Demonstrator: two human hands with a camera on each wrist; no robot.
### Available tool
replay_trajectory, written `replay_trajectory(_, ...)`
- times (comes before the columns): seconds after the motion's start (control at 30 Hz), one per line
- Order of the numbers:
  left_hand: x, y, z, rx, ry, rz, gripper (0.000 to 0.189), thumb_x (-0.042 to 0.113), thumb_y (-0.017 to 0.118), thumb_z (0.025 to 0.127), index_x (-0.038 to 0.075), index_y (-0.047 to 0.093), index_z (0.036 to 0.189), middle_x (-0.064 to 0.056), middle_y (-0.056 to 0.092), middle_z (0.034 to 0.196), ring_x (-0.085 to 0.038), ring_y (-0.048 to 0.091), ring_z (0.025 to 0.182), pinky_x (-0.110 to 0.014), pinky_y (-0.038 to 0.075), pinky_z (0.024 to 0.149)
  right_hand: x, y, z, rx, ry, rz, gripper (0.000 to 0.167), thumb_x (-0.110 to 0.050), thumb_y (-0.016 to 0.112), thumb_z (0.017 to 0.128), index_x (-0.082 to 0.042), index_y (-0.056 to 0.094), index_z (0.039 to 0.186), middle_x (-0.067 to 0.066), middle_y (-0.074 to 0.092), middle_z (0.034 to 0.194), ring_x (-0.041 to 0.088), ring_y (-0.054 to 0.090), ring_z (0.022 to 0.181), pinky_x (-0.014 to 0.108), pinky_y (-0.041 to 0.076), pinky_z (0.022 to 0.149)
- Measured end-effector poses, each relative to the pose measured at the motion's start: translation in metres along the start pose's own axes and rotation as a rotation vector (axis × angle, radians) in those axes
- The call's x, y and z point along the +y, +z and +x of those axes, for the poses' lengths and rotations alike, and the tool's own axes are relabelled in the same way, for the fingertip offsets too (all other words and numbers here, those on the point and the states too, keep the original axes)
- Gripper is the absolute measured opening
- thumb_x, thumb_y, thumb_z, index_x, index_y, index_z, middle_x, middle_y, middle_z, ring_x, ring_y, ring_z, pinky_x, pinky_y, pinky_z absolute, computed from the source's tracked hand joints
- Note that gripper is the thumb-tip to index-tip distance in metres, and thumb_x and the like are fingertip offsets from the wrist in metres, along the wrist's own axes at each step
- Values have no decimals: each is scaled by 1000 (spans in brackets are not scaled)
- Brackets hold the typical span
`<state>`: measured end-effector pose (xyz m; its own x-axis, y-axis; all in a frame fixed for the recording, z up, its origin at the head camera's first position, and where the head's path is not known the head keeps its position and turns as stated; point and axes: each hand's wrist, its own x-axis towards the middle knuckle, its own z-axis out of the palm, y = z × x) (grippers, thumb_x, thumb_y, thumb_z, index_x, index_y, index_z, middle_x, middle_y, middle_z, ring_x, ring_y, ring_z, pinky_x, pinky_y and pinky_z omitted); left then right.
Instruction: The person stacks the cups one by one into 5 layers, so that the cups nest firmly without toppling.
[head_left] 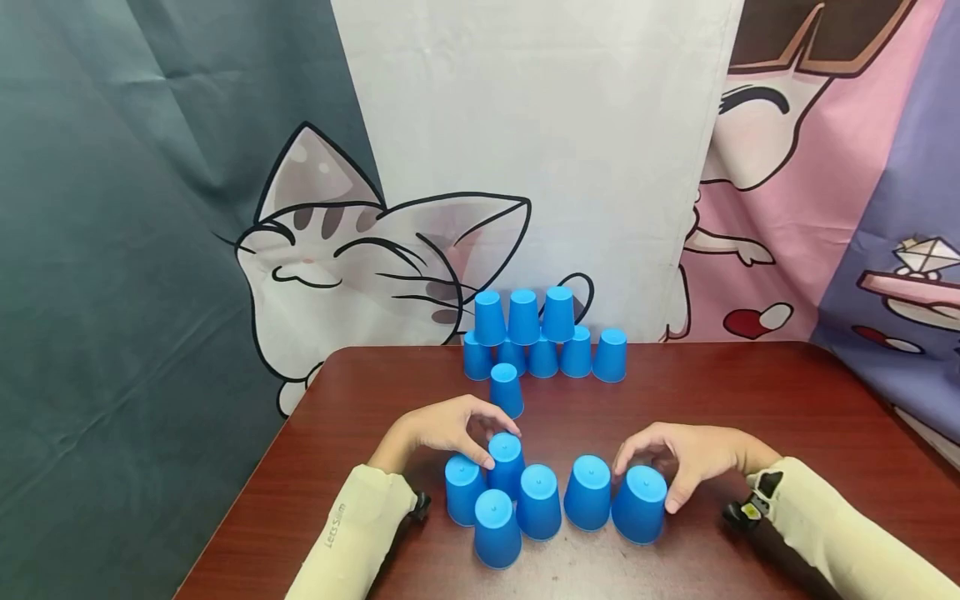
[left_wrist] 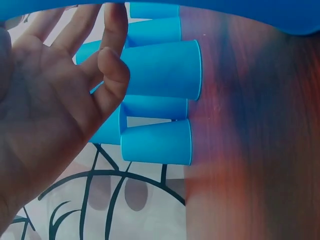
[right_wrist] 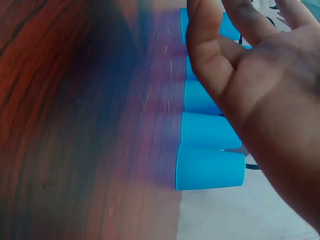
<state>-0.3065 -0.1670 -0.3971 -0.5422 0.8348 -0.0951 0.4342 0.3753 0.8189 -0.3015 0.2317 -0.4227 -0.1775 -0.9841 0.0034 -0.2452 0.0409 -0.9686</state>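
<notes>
Upside-down blue plastic cups stand on the table. My left hand (head_left: 453,429) reaches round one blue cup (head_left: 507,473) in the front group, thumb on its near left side and fingers behind its top. Three more cups crowd close by: a left cup (head_left: 462,492), a near cup (head_left: 497,533) and a middle cup (head_left: 540,504). Over on the right, my right hand (head_left: 693,458) spans the rightmost cup (head_left: 639,508), thumb on its right side, fingers at its far left. Beside that stands another cup (head_left: 588,496). In the left wrist view, a close blue surface (left_wrist: 200,6) fills the top edge.
Toward the table's back edge, a row of several cups (head_left: 609,357) carries three upper cups (head_left: 523,318). A single cup (head_left: 506,392) stands in front of that row. Behind the brown table (head_left: 750,392) hangs a cartoon-print cloth (head_left: 540,125).
</notes>
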Motion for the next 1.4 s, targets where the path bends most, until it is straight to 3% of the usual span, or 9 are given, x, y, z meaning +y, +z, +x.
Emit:
replay_trajectory(0.2, 2, 1, 2, -3, -27, 32, 49, 20, 79, 85, 15, 63, 131, 7, 67, 121, -10, 63, 108, -35, 53, 88, 3, 1, 2, 9, -16, -19, 50, -25, 73, 88, -4, 57, 130, 21, 58, 131, 37, 53, 123, 51, 50, 96)
replay_trajectory(0.37, 5, 2, 4, 2, -50, 72, 55, 22, 80, 83, 11, 61, 133, 9, 65, 124, -7, 60, 110, -32, 53, 88, 3, 0, 1, 3, 18, -28, 50, -22, 74, 87, -3, 56, 131, 23, 58, 132, 36, 54, 123, 51, 50, 96)
replay_trajectory(0.53, 11, 4, 5, 17, -94, 90, 49, 21, 81, 83, 15, 65, 129, 11, 68, 116, -7, 63, 105, -31, 53, 86, 1, -3, -3, 52, 86, -59, 51, -20, 75, 86, -3, 56, 130, 20, 60, 131, 33, 57, 120, 49, 51, 95)
replay_trajectory(0.67, 15, 4, 6, 25, -128, 106, 46, 22, 82, 83, 18, 66, 126, 12, 68, 114, -8, 64, 104, -32, 53, 87, 0, -6, -8, 98, 95, -80, 50, -18, 75, 86, -1, 56, 129, 15, 62, 129, 32, 59, 116, 48, 53, 92)
replay_trajectory(0.9, 12, 6, 5, 46, -142, 149, 47, 26, 82, 83, 19, 67, 126, 14, 68, 114, -8, 64, 104, -33, 53, 87, 3, -8, -11, 183, 15, -118, 50, -18, 73, 88, 4, 54, 129, 13, 64, 124, 32, 63, 108, 47, 57, 83)
replay_trajectory(1.1, 11, 4, 4, 61, -144, 145, 47, 27, 83, 82, 20, 67, 126, 13, 68, 114, -8, 64, 103, -35, 53, 87, 2, -14, -15, 325, 27, -206, 45, -11, 72, 87, 0, 57, 128, 9, 67, 119, 26, 65, 97, 40, 58, 75)
replay_trajectory(1.3, 5, 6, 7, 56, -120, 133, 47, 27, 83, 82, 19, 67, 126, 12, 69, 112, -7, 64, 101, -32, 53, 86, 3, -20, -18, 535, 107, -305, 43, -10, 70, 89, -6, 58, 130, 6, 67, 122, 19, 63, 111, 39, 56, 86)
replay_trajectory(1.4, 3, 7, 8, 69, -106, 124, 45, 25, 82, 82, 21, 68, 124, 12, 70, 110, -7, 65, 99, -31, 53, 85, 1, -24, -16, 670, 156, -350, 44, -13, 72, 89, -7, 59, 130, 8, 66, 123, 22, 63, 113, 41, 54, 88)
